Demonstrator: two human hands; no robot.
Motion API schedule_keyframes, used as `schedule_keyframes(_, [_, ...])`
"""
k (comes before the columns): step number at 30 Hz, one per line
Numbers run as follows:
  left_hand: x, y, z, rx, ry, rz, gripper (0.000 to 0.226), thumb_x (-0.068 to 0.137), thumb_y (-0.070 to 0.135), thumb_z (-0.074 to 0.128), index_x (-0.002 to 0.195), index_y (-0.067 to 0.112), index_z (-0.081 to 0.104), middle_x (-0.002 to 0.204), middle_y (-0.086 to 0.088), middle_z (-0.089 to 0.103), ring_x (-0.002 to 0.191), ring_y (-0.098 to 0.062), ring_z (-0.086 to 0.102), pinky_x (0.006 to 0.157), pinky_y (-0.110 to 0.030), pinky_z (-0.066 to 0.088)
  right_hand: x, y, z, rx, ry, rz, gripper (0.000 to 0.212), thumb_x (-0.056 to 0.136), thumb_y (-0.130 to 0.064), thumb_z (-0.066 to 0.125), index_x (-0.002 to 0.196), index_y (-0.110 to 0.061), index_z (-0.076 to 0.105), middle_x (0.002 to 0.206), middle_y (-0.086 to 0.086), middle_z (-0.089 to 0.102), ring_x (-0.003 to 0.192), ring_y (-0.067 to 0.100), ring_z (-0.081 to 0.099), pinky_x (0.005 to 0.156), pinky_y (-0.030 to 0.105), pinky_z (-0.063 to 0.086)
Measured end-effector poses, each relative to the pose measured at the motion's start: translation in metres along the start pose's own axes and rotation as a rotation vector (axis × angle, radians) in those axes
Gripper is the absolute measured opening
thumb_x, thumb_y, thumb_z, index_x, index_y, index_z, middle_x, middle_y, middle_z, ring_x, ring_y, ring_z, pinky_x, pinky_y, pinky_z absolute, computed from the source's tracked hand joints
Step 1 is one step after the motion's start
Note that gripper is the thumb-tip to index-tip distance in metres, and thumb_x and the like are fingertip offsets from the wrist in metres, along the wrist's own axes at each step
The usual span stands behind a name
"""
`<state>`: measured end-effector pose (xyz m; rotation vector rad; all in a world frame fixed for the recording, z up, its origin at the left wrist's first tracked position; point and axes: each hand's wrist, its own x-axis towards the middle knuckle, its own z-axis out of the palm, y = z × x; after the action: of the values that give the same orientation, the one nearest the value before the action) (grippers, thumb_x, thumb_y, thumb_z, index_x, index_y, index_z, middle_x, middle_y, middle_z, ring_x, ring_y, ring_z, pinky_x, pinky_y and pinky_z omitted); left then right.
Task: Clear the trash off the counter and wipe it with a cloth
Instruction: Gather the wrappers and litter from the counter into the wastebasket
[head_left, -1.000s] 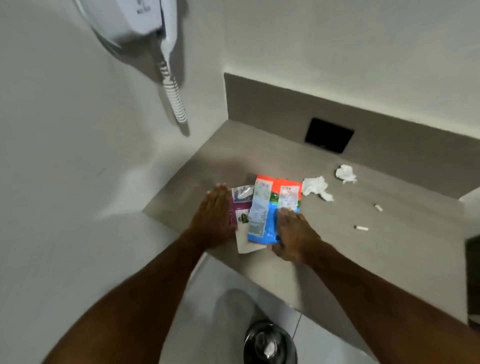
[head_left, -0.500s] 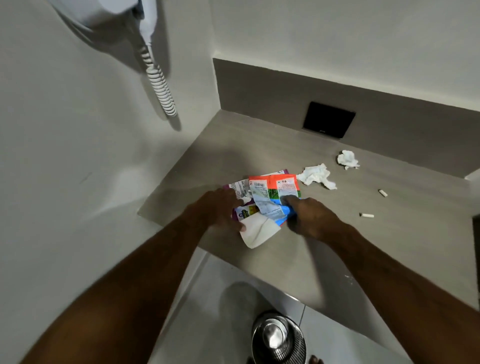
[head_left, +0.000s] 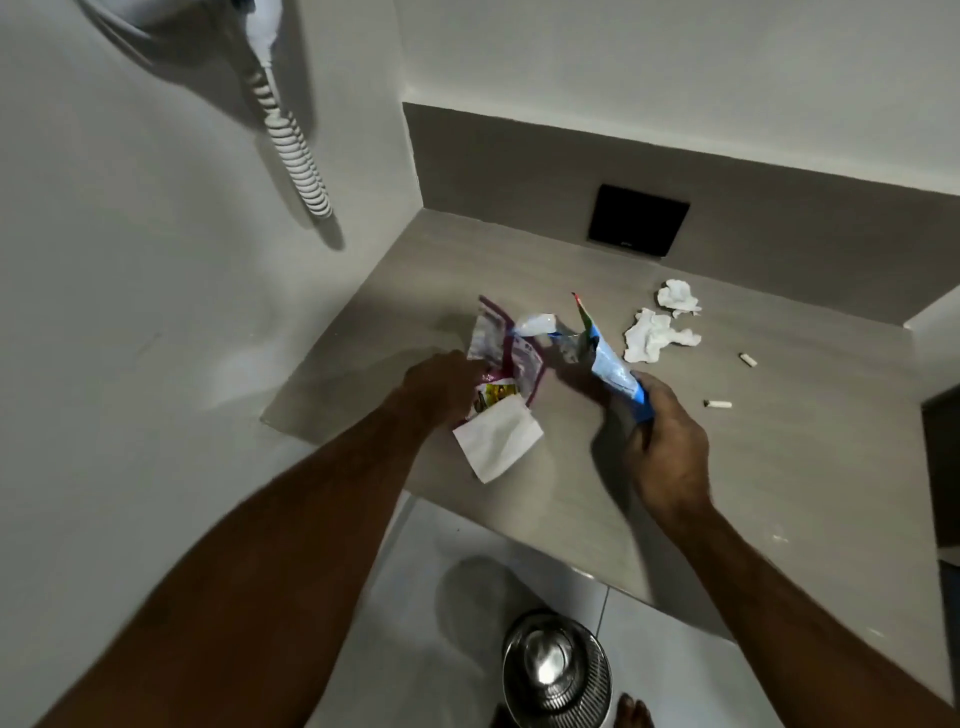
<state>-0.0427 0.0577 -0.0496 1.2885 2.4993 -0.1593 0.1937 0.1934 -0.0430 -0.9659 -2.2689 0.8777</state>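
Gripping a purple wrapper (head_left: 506, 358) together with a white paper (head_left: 496, 441), the left hand (head_left: 441, 389) is clenched on both just above the near left part of the counter (head_left: 779, 467). The right hand (head_left: 670, 441) grasps a blue wrapper (head_left: 615, 376) by its near end, its long axis running up and away toward the far left. The trash still lying on the counter sits to the far right of both grips: two crumpled tissues (head_left: 657, 338), one behind the other, and two small white stubs (head_left: 718, 404) nearer the right edge. The right hand is clearly the nearer one to these. A metal bin (head_left: 558, 670) stands on the tiled floor below the near edge, between the forearms, so the held wrappers probably go down there first. The counter is a grey, matte, wood-grained slab set in a white-walled corner, with a dark wall plate (head_left: 639, 221) on its upstand and a coiled cord (head_left: 293, 150) hanging on the left wall. No cloth is visible.
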Motion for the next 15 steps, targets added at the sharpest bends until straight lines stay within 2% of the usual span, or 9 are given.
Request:
schedule_keyframes(4, [0.0,0.006,-0.005,-0.108,0.175,-0.08,0.036,0.089,0.027,0.061,0.123,0.019,0.067,0.12,-0.016,0.068,0.11,-0.036,0.065,0.093,-0.042,0.052,-0.008,-0.003,-0.005,0.151,0.124,0.002,0.068,0.074,0.019,0.047,0.134,-0.014,0.052,0.133,0.01,0.062,0.119,0.028,0.06,0.104,0.043,0.048])
schedule_keyframes(7, [0.003,0.006,-0.02,-0.191,0.291,-0.097,0.039,0.078,0.037,0.073,0.111,0.017,0.072,0.11,-0.018,0.071,0.103,-0.039,0.066,0.089,-0.041,0.053,-0.011,0.001,-0.012,0.17,0.22,-0.046,0.067,0.065,0.016,0.042,0.124,-0.011,0.058,0.126,0.01,0.061,0.117,0.025,0.057,0.101,0.041,0.048])
schedule_keyframes(8, [0.002,0.009,-0.026,-0.224,0.325,-0.109,0.038,0.077,0.035,0.074,0.11,0.015,0.072,0.11,-0.019,0.07,0.103,-0.04,0.065,0.089,-0.042,0.053,-0.013,0.003,-0.014,0.172,0.239,-0.047,0.065,0.063,0.015,0.041,0.119,-0.01,0.06,0.122,0.006,0.062,0.114,0.026,0.058,0.098,0.043,0.05])
schedule_keyframes(10, [0.004,0.019,-0.037,-0.277,0.407,-0.163,0.03,0.084,0.021,0.066,0.11,0.009,0.07,0.113,-0.021,0.069,0.104,-0.041,0.065,0.089,-0.043,0.053,-0.02,0.008,-0.017,0.19,0.24,-0.009,0.061,0.064,0.019,0.043,0.114,-0.01,0.063,0.117,0.003,0.063,0.108,0.03,0.062,0.091,0.052,0.055])
schedule_keyframes(12, [0.009,0.031,-0.044,-0.34,0.464,-0.248,0.029,0.088,0.014,0.057,0.113,0.004,0.068,0.116,-0.022,0.068,0.108,-0.04,0.063,0.09,-0.042,0.052,-0.031,0.013,-0.019,0.181,0.207,0.046,0.057,0.07,0.019,0.046,0.116,-0.011,0.063,0.119,0.008,0.067,0.106,0.031,0.065,0.089,0.055,0.056])
schedule_keyframes(15, [0.006,0.054,-0.066,-0.583,0.568,-0.362,0.037,0.084,0.028,0.069,0.113,0.005,0.07,0.119,-0.018,0.071,0.112,-0.036,0.063,0.091,-0.036,0.05,-0.048,0.018,-0.027,0.194,0.158,0.093,0.051,0.079,0.015,0.049,0.12,-0.013,0.062,0.121,0.009,0.068,0.105,0.027,0.067,0.092,0.05,0.056])
